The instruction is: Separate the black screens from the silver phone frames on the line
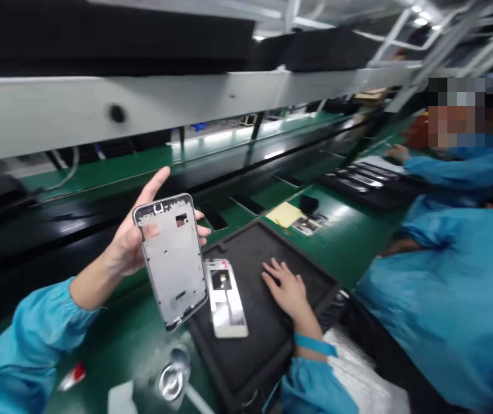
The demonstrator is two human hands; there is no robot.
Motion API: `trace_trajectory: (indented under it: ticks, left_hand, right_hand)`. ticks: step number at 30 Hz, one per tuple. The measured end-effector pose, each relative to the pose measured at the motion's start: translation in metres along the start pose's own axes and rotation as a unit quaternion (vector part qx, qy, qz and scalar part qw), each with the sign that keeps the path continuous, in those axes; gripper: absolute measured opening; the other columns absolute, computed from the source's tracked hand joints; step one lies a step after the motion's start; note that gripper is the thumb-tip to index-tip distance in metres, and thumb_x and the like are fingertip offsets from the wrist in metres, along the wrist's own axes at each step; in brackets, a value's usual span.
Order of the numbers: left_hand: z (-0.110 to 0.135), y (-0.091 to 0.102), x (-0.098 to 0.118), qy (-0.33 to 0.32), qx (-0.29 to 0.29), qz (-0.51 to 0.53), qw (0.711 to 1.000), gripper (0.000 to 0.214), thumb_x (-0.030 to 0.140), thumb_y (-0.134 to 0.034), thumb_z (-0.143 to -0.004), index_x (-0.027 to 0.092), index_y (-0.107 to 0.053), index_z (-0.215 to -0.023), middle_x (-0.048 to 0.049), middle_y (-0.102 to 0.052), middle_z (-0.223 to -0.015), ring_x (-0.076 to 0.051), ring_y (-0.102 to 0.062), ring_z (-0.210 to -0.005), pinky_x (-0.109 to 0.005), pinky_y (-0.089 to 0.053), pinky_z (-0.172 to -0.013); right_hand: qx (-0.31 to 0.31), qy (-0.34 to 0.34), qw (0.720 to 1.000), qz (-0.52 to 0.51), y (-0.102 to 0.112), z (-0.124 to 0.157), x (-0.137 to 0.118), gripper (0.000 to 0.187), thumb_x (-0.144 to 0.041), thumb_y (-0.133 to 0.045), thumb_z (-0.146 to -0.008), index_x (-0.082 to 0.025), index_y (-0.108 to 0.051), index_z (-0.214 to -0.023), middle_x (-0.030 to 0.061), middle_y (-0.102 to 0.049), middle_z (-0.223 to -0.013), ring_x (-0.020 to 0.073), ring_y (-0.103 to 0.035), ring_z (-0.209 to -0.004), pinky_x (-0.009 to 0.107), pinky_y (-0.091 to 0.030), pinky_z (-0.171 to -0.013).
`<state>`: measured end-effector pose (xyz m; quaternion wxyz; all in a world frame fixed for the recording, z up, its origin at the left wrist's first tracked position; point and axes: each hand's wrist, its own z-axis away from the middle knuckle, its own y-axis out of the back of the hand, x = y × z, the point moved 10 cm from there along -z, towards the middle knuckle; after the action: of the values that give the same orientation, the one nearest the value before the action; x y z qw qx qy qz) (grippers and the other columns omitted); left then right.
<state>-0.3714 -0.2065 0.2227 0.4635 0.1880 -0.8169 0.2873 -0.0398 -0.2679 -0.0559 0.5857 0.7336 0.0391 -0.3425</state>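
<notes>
The left hand (127, 247) is clamped on a phone frame (172, 264), thumb at one edge, fingers behind; the frame extends toward four o'clock. The right hand (288, 291), fingers spread, rests on a black tray (257, 244), a white phone panel (228, 313) apart at nine o'clock.

Phone frame (175, 264) is showing a matt, metal-looking face; tray (263, 328) is looking matt and dark; panel (230, 313) near its left edge is reflecting light, smooth, glossy; bench (343, 236) past its right edge is shining; yellow sheet (285, 214) by its far corner is looking papery, matt; sleeve (30, 333) is wrinkling, soft cloth
</notes>
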Motion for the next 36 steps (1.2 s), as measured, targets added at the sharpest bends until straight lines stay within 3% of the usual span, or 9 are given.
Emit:
trace_trajectory:
  ticks: [3,6,9,13,18,22,29,33,36]
  left_hand:
    - [0.082,-0.013,0.036,-0.012,0.02,0.097,0.995,0.124,0.07,-0.086,-0.084,0.044,-0.008,-0.177,-0.0076,-0.08,-0.124,-0.032,-0.082,-0.106,-0.053,-0.069,-0.092]
    - [0.144,-0.019,0.062,-0.023,0.056,0.142,0.988,0.128,0.072,-0.085,-0.083,0.044,-0.003,-0.177,-0.007,-0.081,-0.12,-0.03,-0.082,-0.101,-0.05,-0.071,-0.088]
    - [0.186,-0.024,0.082,-0.035,0.08,0.158,0.984,0.133,0.074,-0.087,-0.08,0.043,-0.002,-0.178,-0.0087,-0.081,-0.118,-0.032,-0.083,-0.096,-0.05,-0.071,-0.082]
    - [0.223,-0.03,0.102,-0.051,0.07,0.179,0.98,0.13,0.08,-0.08,-0.082,0.042,0.001,-0.178,-0.012,-0.079,-0.123,-0.034,-0.082,-0.098,-0.052,-0.07,-0.081]
    - [0.251,-0.032,0.116,-0.047,0.033,0.214,0.975,0.136,0.08,-0.079,-0.082,0.047,0.015,-0.174,-0.0113,-0.078,-0.127,-0.036,-0.082,-0.1,-0.054,-0.07,-0.082]
    - [0.263,-0.032,0.123,-0.051,0.002,0.262,0.964,0.135,0.074,-0.081,-0.086,0.049,0.021,-0.172,-0.0104,-0.079,-0.128,-0.035,-0.082,-0.102,-0.053,-0.07,-0.081]
    - [0.275,-0.024,0.124,-0.044,0.009,0.273,0.961,0.128,0.078,-0.082,-0.081,0.044,-0.005,-0.177,-0.0126,-0.079,-0.123,-0.035,-0.082,-0.097,-0.053,-0.07,-0.078]
    - [0.278,-0.019,0.126,-0.051,-0.005,0.279,0.959,0.118,0.075,-0.08,-0.086,0.042,-0.013,-0.177,-0.0119,-0.078,-0.126,-0.033,-0.081,-0.101,-0.05,-0.07,-0.082]
    - [0.28,-0.015,0.122,-0.045,-0.001,0.261,0.964,0.112,0.078,-0.077,-0.086,0.035,-0.026,-0.175,-0.0144,-0.077,-0.129,-0.034,-0.079,-0.101,-0.05,-0.069,-0.081]
  right_hand:
    - [0.002,0.02,1.0,-0.008,0.001,0.004,-0.024,0.049,-0.045,-0.047,-0.106,-0.02,-0.074,-0.139,0.0166,-0.069,-0.153,0.0358,-0.06,-0.149,0.058,-0.047,-0.121]
    - [-0.036,0.048,0.998,0.0,-0.015,0.023,-0.07,0.055,-0.052,-0.05,-0.105,-0.014,-0.071,-0.14,0.0192,-0.08,-0.127,0.0321,-0.078,-0.117,0.044,-0.06,-0.104]
    - [-0.075,0.058,0.995,0.043,-0.036,0.045,-0.111,0.054,-0.061,-0.069,-0.092,-0.016,-0.077,-0.12,0.0198,-0.081,-0.112,0.0377,-0.078,-0.107,0.047,-0.061,-0.095]
    - [-0.071,0.023,0.993,0.096,-0.036,0.052,-0.131,0.055,-0.069,-0.076,-0.084,-0.016,-0.075,-0.097,0.024,-0.079,-0.105,0.0435,-0.077,-0.104,0.048,-0.06,-0.086]
    - [-0.054,-0.016,0.993,0.107,-0.014,0.051,-0.133,0.04,-0.057,-0.082,-0.082,-0.022,-0.064,-0.073,0.0182,-0.077,-0.091,0.0372,-0.077,-0.094,0.039,-0.056,-0.075]
    - [-0.011,-0.044,0.995,0.09,0.003,0.054,-0.137,0.033,-0.047,-0.08,-0.082,-0.024,-0.059,-0.072,0.0145,-0.074,-0.084,0.0362,-0.075,-0.092,0.04,-0.054,-0.076]
    - [0.067,-0.022,0.997,-0.032,0.037,0.058,-0.165,0.028,-0.042,-0.073,-0.081,-0.025,-0.053,-0.071,0.009,-0.067,-0.072,0.0319,-0.071,-0.083,0.043,-0.056,-0.081]
    - [0.113,0.032,0.983,-0.141,0.065,0.077,-0.198,0.04,-0.059,-0.066,-0.088,-0.019,-0.063,-0.096,0.0136,-0.077,-0.093,0.0279,-0.074,-0.086,0.04,-0.06,-0.079]
    - [0.136,0.102,0.951,-0.259,0.089,0.112,-0.237,0.051,-0.066,-0.072,-0.086,-0.019,-0.067,-0.105,0.0131,-0.079,-0.101,0.0268,-0.075,-0.086,0.039,-0.062,-0.076]
